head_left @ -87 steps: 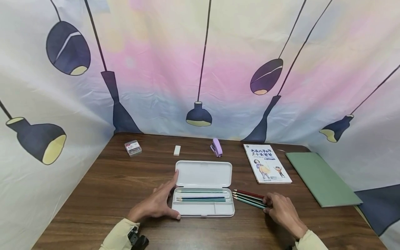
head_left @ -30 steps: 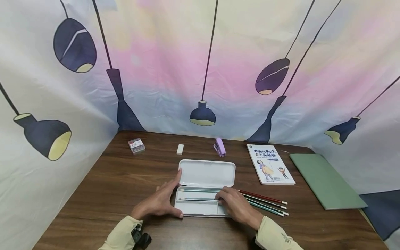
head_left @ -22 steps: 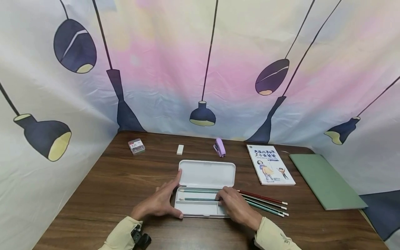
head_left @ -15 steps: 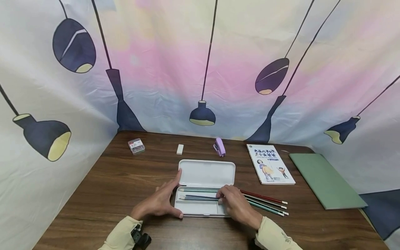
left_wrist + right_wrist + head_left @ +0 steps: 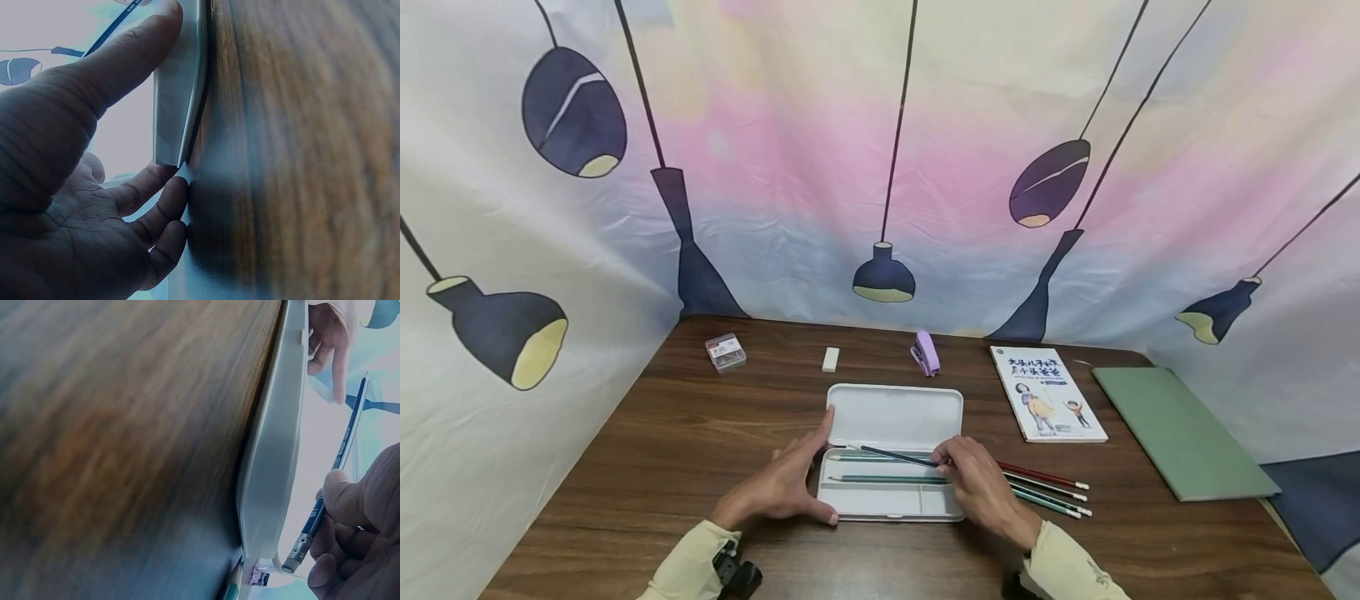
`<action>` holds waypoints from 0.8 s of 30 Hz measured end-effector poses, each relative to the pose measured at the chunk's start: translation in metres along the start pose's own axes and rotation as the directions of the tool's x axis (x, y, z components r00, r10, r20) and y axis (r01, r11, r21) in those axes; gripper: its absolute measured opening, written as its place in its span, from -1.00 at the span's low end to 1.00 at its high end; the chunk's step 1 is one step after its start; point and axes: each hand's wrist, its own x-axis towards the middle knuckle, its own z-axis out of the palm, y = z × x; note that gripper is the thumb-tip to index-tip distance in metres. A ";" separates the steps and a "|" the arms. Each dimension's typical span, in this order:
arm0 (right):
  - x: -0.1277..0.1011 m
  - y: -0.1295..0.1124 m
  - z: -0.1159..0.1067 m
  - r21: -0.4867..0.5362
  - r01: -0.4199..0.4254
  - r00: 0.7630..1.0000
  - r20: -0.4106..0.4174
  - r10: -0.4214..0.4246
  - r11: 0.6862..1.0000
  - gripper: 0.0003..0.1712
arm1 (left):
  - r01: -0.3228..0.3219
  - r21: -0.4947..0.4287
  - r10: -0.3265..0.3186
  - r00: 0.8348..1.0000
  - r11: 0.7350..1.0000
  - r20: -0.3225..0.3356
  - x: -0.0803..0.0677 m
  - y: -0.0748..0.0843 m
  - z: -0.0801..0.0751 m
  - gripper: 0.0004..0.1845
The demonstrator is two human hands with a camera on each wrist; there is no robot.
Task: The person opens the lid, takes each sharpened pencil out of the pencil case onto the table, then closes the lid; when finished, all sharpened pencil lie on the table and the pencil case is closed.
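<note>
Dark-blue pencil (image 5: 895, 456), pinched by the right hand (image 5: 981, 485) over the white pencil case (image 5: 874, 503), tip toward ten o'clock, is likely light and stiff with a fragile point, best gripped near the eraser end (image 5: 298, 552), while the left hand (image 5: 781, 488), spread, touches the case at nine o'clock.

One high view, two low sideways ones

From my head, the widest and farthest view looks forward and down over the surface (image 5: 737, 408), taking in its far edge and both far corners. Worn at my left hand (image 5: 778, 492), another camera sits low and close, rolled so the surface fills its right side, and looks past that hand to the case (image 5: 872, 502). The one at my right hand (image 5: 985, 492) is also low and near, rolled the other way, with the surface on its left. All three share the case, the blue pencil (image 5: 895, 456) and my left hand.
</note>
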 end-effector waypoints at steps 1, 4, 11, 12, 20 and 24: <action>0.000 0.000 0.000 0.000 -0.007 1.000 0.000 0.007 1.000 -0.78 | 0.000 -0.002 0.000 1.000 1.000 0.001 0.000 0.000 0.000 0.45; -0.001 0.000 -0.001 0.000 -0.029 1.000 0.003 0.029 1.000 -0.78 | -0.001 0.003 0.001 1.000 1.000 0.001 -0.001 -0.001 0.001 0.45; -0.006 0.003 -0.008 -0.020 -0.068 0.997 -0.024 0.067 0.997 -0.77 | -0.006 0.006 0.006 1.000 1.000 -0.007 -0.003 -0.002 0.001 0.44; -0.007 0.005 -0.009 -0.023 -0.066 0.997 -0.035 0.066 0.998 -0.76 | -0.006 0.007 0.006 1.000 1.000 -0.008 -0.003 -0.002 0.001 0.45; -0.020 0.024 -0.028 -0.067 -0.089 0.990 -0.114 0.081 0.994 -0.71 | -0.010 -0.003 0.010 1.000 1.000 -0.008 -0.001 -0.001 0.001 0.44; -0.031 0.035 -0.041 -0.098 -0.124 0.989 -0.094 0.115 0.987 -0.71 | -0.010 -0.011 0.010 1.000 1.000 -0.002 -0.001 0.000 0.001 0.44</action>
